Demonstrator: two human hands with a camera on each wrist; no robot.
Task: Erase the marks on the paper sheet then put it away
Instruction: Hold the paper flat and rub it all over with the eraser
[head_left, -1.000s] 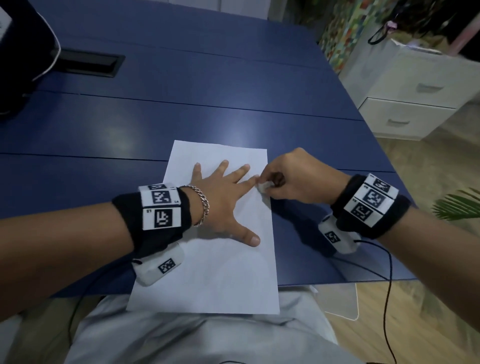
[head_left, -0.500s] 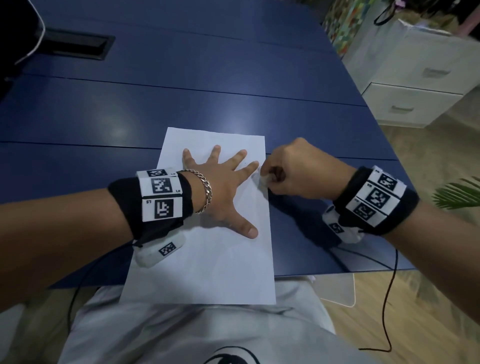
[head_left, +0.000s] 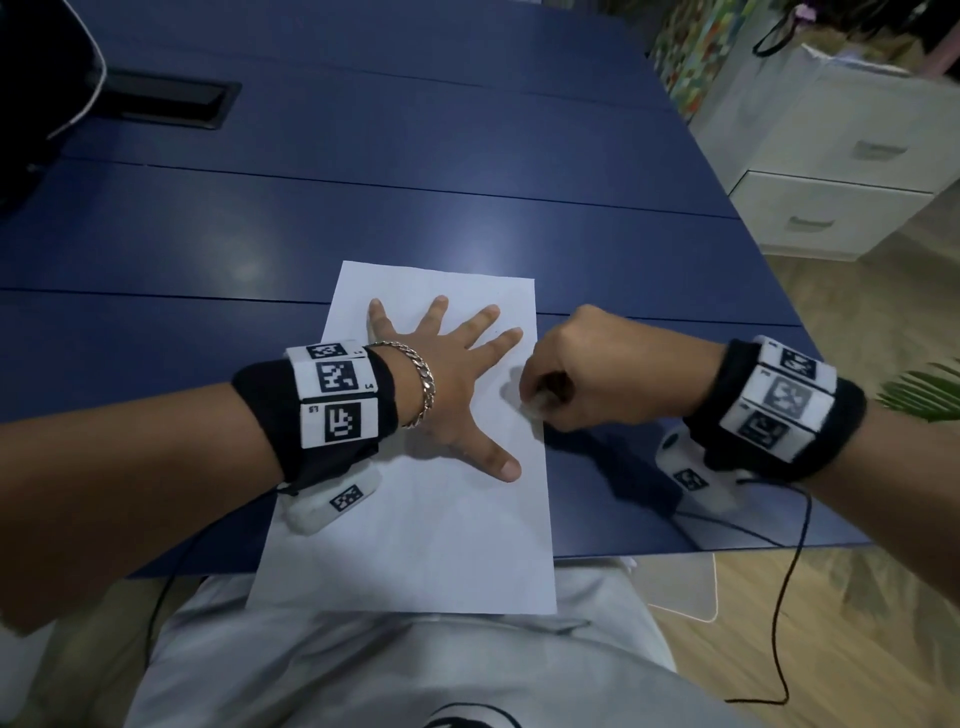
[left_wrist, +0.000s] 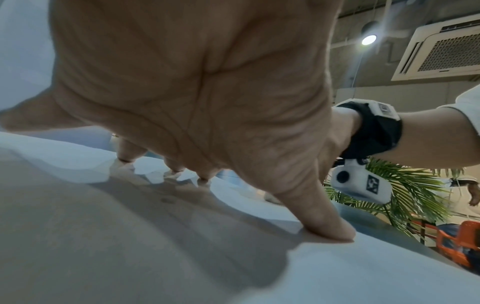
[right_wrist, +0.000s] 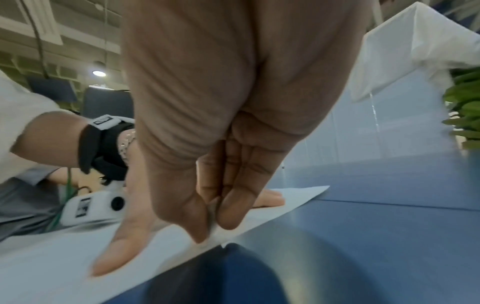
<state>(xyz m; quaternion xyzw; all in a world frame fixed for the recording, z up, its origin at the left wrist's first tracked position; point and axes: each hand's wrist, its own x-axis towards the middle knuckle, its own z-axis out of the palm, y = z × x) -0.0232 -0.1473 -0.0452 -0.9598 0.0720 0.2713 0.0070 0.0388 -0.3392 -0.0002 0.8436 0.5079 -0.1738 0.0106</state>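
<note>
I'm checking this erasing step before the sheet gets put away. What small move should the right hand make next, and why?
Probably another short rub with the eraser, which the right hand pinches against the paper near its right edge. The left hand lies flat and spread on the sheet, so it is braced for rubbing, not lifting. Any marks are too faint to see.

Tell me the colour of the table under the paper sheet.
Dark blue table; clearest in the head view.

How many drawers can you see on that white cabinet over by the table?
2. On the white cabinet beyond the blue table's far right corner, the upper drawer sits directly above the lower drawer. Any others may be hidden past the picture's edge.
</note>
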